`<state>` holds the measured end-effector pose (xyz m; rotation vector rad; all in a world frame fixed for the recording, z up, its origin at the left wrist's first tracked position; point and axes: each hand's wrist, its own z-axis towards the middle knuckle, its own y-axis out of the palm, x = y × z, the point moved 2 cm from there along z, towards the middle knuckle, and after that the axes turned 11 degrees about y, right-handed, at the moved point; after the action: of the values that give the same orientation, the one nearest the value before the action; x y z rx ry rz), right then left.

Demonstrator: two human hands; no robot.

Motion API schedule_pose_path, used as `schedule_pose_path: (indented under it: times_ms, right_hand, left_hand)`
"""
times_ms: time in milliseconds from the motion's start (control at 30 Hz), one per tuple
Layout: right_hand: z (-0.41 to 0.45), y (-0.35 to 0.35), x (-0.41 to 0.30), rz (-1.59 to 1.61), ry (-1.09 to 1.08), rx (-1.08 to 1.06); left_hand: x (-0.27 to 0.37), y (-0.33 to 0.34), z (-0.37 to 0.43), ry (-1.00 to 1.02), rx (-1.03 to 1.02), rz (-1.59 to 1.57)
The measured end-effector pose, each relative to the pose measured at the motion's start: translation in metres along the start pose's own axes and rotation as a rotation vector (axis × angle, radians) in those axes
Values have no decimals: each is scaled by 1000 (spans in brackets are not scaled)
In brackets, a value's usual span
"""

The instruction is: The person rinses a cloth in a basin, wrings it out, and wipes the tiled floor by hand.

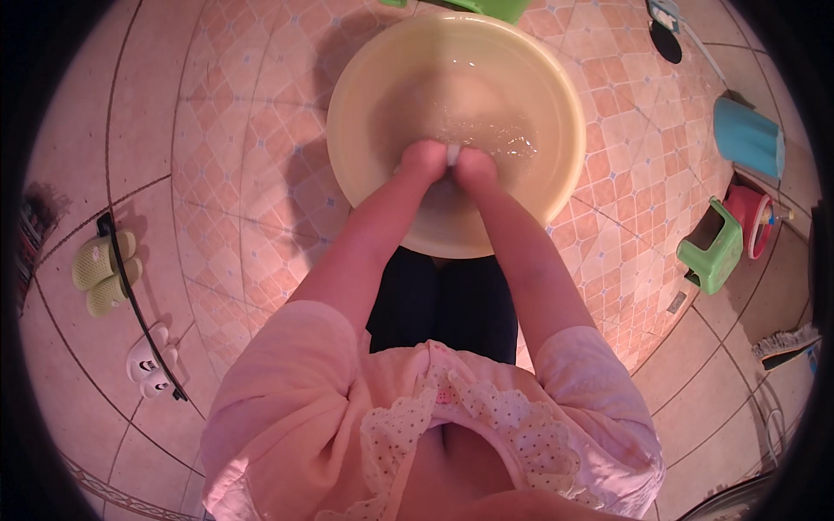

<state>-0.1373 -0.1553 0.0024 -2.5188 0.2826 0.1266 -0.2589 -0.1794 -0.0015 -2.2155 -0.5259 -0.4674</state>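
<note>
A large pale-yellow plastic basin (565,163) of cloudy water (482,133) stands on the floor before my knees. Both hands are inside it, close together at the near side of the water. My left hand (423,159) is curled into a fist, and so is my right hand (475,168). Between the two fists shows a short white piece, apparently cloth (452,154), gripped from both sides. The fingers and most of that piece are hidden beneath the hands. Ripples and bright glints lie on the water just beyond the right hand.
A green plastic object (488,5) touches the view's top edge behind the basin. To the right are a blue dustpan-like container (748,137), a green stool (717,251), a red bucket (743,208) and a brush (785,345). Green slippers (101,264) hang on a left wall rack (133,296).
</note>
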Motion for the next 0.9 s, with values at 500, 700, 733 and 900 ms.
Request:
schedule_pose_path:
  times_ms: [500, 700, 733, 900]
  right_hand:
    - [-42, -47, 43, 518, -506, 346]
    - [-61, -55, 42, 415, -232, 188]
    - [-61, -57, 43, 591, -261, 71]
    - [-70, -50, 30, 884, -385, 46]
  left_hand:
    - [13, -53, -30, 316, 94, 200]
    - [-13, -41, -41, 236, 352, -16]
    - [-15, -41, -40, 236, 362, -16]
    - [20, -40, -52, -259, 133, -1747]
